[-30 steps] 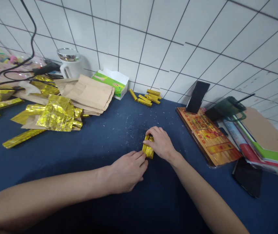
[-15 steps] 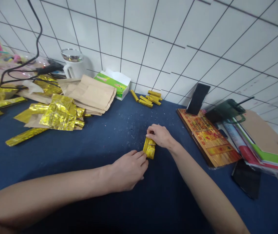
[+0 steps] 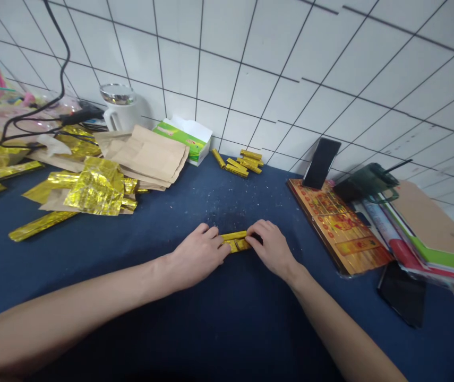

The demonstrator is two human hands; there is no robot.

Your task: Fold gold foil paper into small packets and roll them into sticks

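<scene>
Printed marks on the green tissue packet (image 3: 179, 136) and the glossy orange-and-gold case (image 3: 342, 223) are too small and blurred to read. Blue bench (image 3: 171, 212) surface, speckled with flecks, stretches between the hands and the white tiled wall (image 3: 322, 58); the case's near edge stands well apart from the right hand (image 3: 271, 249). Midway, on the bench, lies a narrow folded gold-foil strip (image 3: 234, 241), shiny and creased. Each grip holds one end: the left hand (image 3: 199, 257) with bunched fingers, the right with thumb and fingertips. Short foil rolls (image 3: 246, 162) lie near the wall; wrinkled foil sheets (image 3: 97, 185) and matte brown paper (image 3: 155, 154) overlap leftward.
</scene>
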